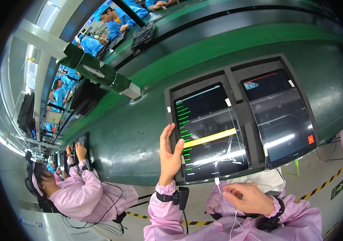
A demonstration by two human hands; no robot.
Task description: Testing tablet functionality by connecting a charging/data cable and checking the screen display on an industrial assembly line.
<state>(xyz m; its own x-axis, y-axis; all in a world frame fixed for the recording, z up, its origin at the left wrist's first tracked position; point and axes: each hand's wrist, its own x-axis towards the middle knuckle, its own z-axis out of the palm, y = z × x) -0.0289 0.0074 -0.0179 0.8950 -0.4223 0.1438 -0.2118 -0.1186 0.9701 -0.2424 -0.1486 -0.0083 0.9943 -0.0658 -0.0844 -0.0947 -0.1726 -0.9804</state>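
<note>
Two dark tablets lie side by side in a grey foam tray. The left tablet (209, 120) shows a list of green lines with a yellow bar across it. The right tablet (279, 116) has red and white text at its top and a red square low on its screen. My left hand (169, 154) rests at the left tablet's left edge, fingers stretched out, thumb over the border. A white cable (217, 181) is plugged into that tablet's near edge. Just below the plug, my right hand (249, 197) has curled fingers closed about the cable; the fingertips are partly hidden.
The foam tray (227, 76) sits on a green worktop (139, 132) near its front edge. A green-wrapped post (95, 68) rises beyond. At left, a person in pink (83, 193) works at another dark device. A green cable (297, 166) hangs by the right tablet.
</note>
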